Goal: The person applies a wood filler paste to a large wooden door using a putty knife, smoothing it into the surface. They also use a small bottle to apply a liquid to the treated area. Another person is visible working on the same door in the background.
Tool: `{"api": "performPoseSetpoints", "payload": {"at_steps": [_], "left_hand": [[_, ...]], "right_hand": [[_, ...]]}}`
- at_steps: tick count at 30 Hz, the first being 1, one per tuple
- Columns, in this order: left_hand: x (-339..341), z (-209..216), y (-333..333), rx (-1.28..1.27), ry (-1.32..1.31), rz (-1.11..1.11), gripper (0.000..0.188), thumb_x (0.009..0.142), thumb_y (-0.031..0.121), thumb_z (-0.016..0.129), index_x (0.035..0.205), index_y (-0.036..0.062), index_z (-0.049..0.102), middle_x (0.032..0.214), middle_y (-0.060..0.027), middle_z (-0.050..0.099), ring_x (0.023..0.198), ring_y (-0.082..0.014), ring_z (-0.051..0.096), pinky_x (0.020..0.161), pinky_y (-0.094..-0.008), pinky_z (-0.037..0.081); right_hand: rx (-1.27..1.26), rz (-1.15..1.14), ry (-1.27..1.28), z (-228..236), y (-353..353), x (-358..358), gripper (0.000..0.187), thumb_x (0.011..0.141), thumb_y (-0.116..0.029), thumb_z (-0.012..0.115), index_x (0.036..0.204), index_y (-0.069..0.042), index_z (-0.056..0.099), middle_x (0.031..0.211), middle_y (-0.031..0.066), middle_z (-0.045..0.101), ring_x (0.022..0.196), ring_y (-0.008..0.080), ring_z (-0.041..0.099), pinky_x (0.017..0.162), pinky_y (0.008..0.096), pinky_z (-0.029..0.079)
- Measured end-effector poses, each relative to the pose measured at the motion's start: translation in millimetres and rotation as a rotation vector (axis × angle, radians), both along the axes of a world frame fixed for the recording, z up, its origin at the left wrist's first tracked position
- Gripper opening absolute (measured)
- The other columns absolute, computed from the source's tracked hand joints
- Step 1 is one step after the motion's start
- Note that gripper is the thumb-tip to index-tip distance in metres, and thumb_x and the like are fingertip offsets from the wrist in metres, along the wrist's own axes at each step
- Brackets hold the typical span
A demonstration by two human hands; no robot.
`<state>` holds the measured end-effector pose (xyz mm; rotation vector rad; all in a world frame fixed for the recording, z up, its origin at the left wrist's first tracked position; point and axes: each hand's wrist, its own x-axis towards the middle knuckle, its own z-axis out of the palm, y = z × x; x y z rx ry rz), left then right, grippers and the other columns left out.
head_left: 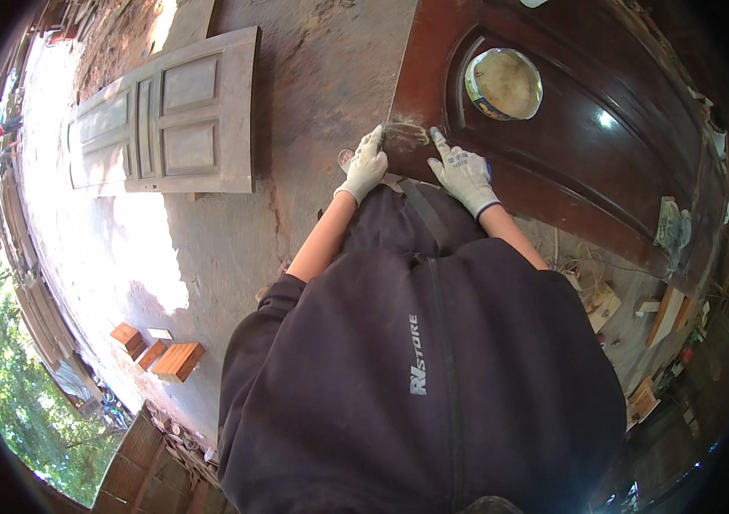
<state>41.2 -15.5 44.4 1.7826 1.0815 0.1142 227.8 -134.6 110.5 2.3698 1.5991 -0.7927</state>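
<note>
Before me lies a dark red-brown panel door [544,163] with glossy curved mouldings. Near its close left corner is a pale, dusty smear [407,133]. My left hand [364,164], in a whitish work glove, is at that corner with its fingers closed together; what they grip is hidden. On the other side of the smear is my right hand [464,174], gloved alike. Its index finger stretches forward and touches the door, with the thumb apart from it. The fingertip looks greyish. Beyond the right hand, a round tub [504,84] with tan contents stands on the door.
A grey, unpainted panel door [167,120] lies to the left, above the concrete floor [304,77]. Several wood blocks [178,362] sit at the lower left. A crumpled pale item [673,230] rests on the red door's right part. Wood offcuts [602,307] lie right of me.
</note>
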Motion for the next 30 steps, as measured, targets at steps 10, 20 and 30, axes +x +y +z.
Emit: {"api": "performPoseSetpoints", "payload": {"at_steps": [10, 20, 30], "left_hand": [[19.1, 19.8, -2.6, 0.357, 0.28, -0.356, 0.072, 0.085, 0.009, 0.054, 0.154, 0.0215, 0.035, 0.141, -0.0246, 0.045, 0.122, -0.0418, 0.052, 0.103, -0.0481, 0.044], [8.0, 8.4, -3.9, 0.309, 0.13, -0.264, 0.075, 0.084, 0.007, 0.053, 0.155, 0.0163, 0.031, 0.142, -0.027, 0.045, 0.124, -0.045, 0.05, 0.105, -0.0488, 0.043], [-13.7, 14.4, -10.5, 0.231, 0.04, -0.19, 0.071, 0.087, 0.008, 0.047, 0.155, 0.0095, 0.028, 0.137, -0.0234, 0.052, 0.118, -0.043, 0.054, 0.103, -0.0476, 0.043]], "right_hand": [[0.292, -0.105, 0.029, 5.1, -8.8, 5.1, 0.053, 0.096, -0.043, 0.052, 0.143, -0.018, 0.05, 0.101, 0.0152, 0.071, 0.087, 0.0344, 0.07, 0.076, 0.047, 0.055], [0.469, -0.289, -0.205, -2.0, 27.0, 155.6, 0.032, 0.093, -0.038, 0.058, 0.115, -0.016, 0.065, 0.108, 0.0138, 0.07, 0.097, 0.0334, 0.068, 0.082, 0.0472, 0.054], [0.34, -0.122, -0.309, -42.4, 71.6, 178.0, 0.027, 0.088, -0.035, 0.062, 0.109, -0.017, 0.068, 0.105, 0.0116, 0.072, 0.095, 0.0317, 0.069, 0.081, 0.0473, 0.054]]}}
